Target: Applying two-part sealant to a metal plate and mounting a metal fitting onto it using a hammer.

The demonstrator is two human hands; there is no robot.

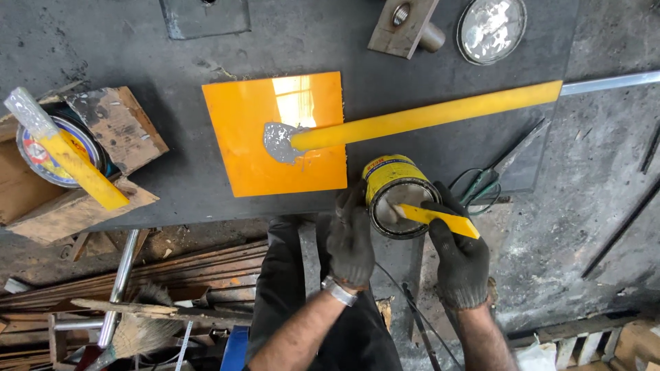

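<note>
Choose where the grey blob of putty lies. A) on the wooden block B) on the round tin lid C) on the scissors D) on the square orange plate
D: the grey putty sits on the orange plate, at the end of the long yellow strip.

Hidden behind the left hand (350, 244): the near left wall of the yellow can (393, 187). Buried in the can's grey filler: the yellow spreader (440, 218) tip. Cut off at the top edge: a steel plate (204, 15) and a wooden block (402, 24). Out of frame below: both forearms. Too small to read: the can label.
</note>
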